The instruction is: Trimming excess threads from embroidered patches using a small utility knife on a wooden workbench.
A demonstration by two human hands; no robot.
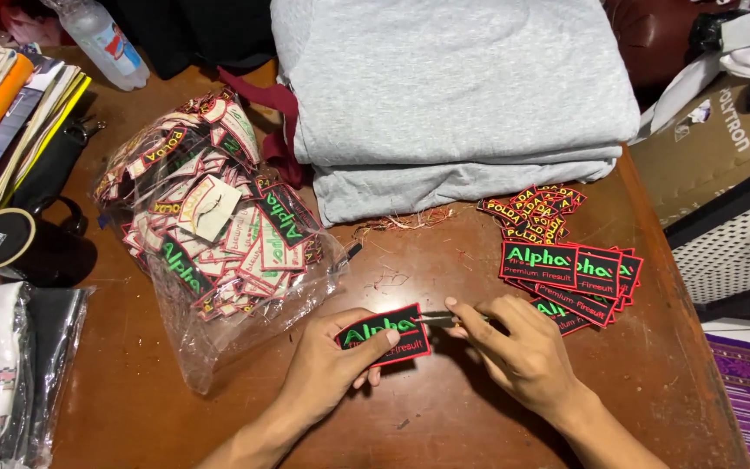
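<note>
My left hand (327,369) holds a black embroidered patch (385,333) with a red border and green lettering, thumb pressed on its face. My right hand (518,347) grips a small metal tool, likely scissors or a thread snipper (437,320), whose tip touches the patch's right edge. Both hands rest low on the brown wooden table (444,408). Just right of my right hand lies a stack of matching black patches (570,274), with a pile of smaller red-and-yellow patches (536,213) behind it.
A clear plastic bag full of patches (210,234) lies at left. Folded grey cloth (449,95) fills the back centre, with thread scraps (401,223) in front. Books (6,113), a black mug (10,243) and a plastic bottle (101,39) stand far left.
</note>
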